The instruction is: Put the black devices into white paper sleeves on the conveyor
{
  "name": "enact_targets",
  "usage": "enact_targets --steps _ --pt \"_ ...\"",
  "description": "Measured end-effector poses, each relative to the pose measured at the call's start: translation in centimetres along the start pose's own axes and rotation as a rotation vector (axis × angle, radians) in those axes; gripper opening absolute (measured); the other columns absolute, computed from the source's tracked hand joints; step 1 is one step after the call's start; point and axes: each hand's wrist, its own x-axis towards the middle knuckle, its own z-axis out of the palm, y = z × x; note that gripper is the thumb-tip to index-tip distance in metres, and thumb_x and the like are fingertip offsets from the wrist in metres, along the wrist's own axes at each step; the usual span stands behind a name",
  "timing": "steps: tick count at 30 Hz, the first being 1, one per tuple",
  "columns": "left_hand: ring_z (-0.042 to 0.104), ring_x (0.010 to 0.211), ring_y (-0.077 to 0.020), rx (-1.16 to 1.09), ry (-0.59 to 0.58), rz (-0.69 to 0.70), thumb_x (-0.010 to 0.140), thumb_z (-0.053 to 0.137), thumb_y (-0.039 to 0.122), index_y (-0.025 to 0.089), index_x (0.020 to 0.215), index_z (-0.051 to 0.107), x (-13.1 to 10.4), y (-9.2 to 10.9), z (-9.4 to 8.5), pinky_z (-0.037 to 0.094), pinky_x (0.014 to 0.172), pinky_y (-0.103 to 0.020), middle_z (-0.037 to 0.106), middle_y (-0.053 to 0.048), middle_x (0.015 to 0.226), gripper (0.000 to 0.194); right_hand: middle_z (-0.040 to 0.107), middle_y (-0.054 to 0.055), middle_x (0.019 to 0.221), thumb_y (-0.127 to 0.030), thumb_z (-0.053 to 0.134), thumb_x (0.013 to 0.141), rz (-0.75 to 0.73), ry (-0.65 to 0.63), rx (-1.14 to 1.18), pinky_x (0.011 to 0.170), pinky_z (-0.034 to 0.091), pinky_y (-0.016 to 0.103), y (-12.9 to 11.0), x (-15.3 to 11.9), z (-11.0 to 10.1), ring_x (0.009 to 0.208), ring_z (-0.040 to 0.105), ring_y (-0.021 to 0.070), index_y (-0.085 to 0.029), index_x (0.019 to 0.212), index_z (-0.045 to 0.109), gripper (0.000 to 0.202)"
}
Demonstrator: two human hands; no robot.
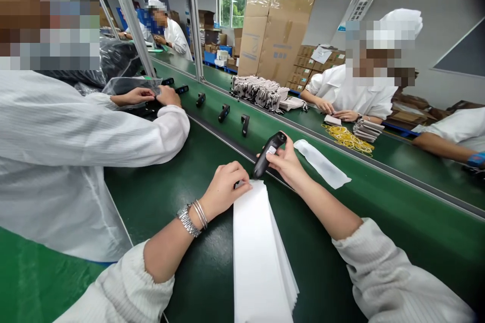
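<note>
Matt black plastic-looking device, smooth white paper-like sheets, glossy green work surface, shiny metal watch

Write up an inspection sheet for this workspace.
Surface: green worktop, smooth where visible.
Job's things: black device held up; fanned white sheets on the worktop; more devices beyond.
Clutter: loose white strip; heaped pouches and yellow bands farther off.
Hands: right hand grips the device; left hand has its fingers at the sheets' far end.
Cables: nothing seen.
Surroundings: co-workers nearby; large cardboard boxes behind.
</note>
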Motion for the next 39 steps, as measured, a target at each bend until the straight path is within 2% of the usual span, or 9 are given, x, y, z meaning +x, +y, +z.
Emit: enact_targets --steps 5,9,15,17,21,26,31,34,39 --pt "0.052 0.086 -0.0146 -0.112 0.054 0.026 0.084 0.064 0.023 0.018 0.076 0.060 -0.2 0.3 0.0 0.041 0.081 -0.029 0.051 -0.001 0.091 0.010 0.059 0.000 0.107 -0.033 0.080 0.065 0.044 -0.095 -0.032 0.068 0.056 0.034 0.7 -1.7 1.8 0.082 0.067 0.0186 -0.040 0.132 0.028 0.085" --pt "0.051 0.091 -0.0156 -0.246 0.161 0.016 0.087 0.059 0.021 0.018 0.079 0.059 -0.2 0.8 -0.2 0.044 0.084 -0.030 0.048 -0.003 0.094 0.009 0.060 0.004 0.115 -0.045 0.069 0.078 0.005 -0.232 -0.196 0.079 0.052 0.032 1.2 -2.6 2.9 0.099 0.061 0.0197 -0.028 0.117 0.055 0.045" --pt "0.052 0.082 -0.0146 -0.365 0.302 -0.188 0.087 0.057 0.025 0.018 0.073 0.056 0.2 0.6 -0.1 0.047 0.076 -0.029 0.050 -0.002 0.089 0.016 0.067 0.004 0.083 -0.051 0.068 0.078 0.183 -0.550 -0.186 0.077 0.049 0.033 0.0 -5.0 4.6 0.081 0.064 0.0196 -0.016 0.083 0.066 0.035" --pt "0.052 0.080 -0.0141 -0.367 0.263 -0.231 0.088 0.055 0.027 0.018 0.075 0.058 0.3 0.3 -0.1 0.046 0.073 -0.029 0.052 -0.002 0.088 0.017 0.067 0.004 0.079 -0.051 0.065 0.081 0.203 -0.466 -0.087 0.073 0.050 0.032 -0.6 -5.1 4.7 0.076 0.064 0.0185 -0.017 0.089 0.065 0.035" --pt "0.050 0.075 -0.0144 -0.199 0.120 -0.285 0.085 0.058 0.035 0.019 0.076 0.059 0.0 -0.6 -0.3 0.043 0.071 -0.029 0.052 -0.001 0.083 0.019 0.063 0.000 0.072 -0.050 0.055 0.086 -0.012 -0.023 -0.131 0.063 0.047 0.029 -2.4 -2.4 2.3 0.063 0.058 0.0154 -0.022 0.095 0.057 0.030" --pt "0.050 0.073 -0.0156 -0.060 -0.182 -0.307 0.071 0.071 0.047 0.020 0.077 0.055 -0.4 -0.9 -0.5 0.038 0.065 -0.028 0.052 0.001 0.082 0.032 0.058 0.002 0.072 -0.040 0.043 0.090 -0.346 0.308 -0.990 0.069 0.043 0.031 -3.4 3.7 -4.3 0.071 0.054 0.0193 -0.021 0.073 0.049 0.026" --pt "0.050 0.073 -0.0150 -0.014 -0.164 -0.256 0.076 0.065 0.037 0.019 0.076 0.055 -0.4 -0.6 0.0 0.037 0.067 -0.028 0.053 0.001 0.081 0.020 0.060 0.011 0.110 -0.031 0.048 0.086 -0.313 0.251 -1.451 0.088 0.041 0.039 -1.1 7.8 -5.2 0.107 0.052 0.0285 -0.021 0.103 0.059 0.023" --pt "0.050 0.069 -0.0132 -0.009 -0.120 -0.199 0.085 0.052 0.025 0.018 0.070 0.056 -0.3 -0.6 0.4 0.037 0.066 -0.027 0.052 0.001 0.075 0.017 0.057 0.012 0.117 -0.041 0.054 0.085 -0.146 0.151 -1.400 0.092 0.041 0.041 0.7 9.8 -3.1 0.109 0.052 0.0292 -0.024 0.121 0.054 0.040" --pt "0.053 0.068 -0.0126 0.029 -0.070 -0.101 0.092 0.046 0.025 0.017 0.069 0.057 0.0 -0.6 0.4 0.037 0.068 -0.027 0.056 0.001 0.073 0.027 0.050 0.011 0.121 -0.032 0.064 0.076 0.094 0.237 -1.167 0.097 0.039 0.047 3.0 12.2 -2.3 0.105 0.054 0.0292 -0.023 0.104 0.060 0.030"
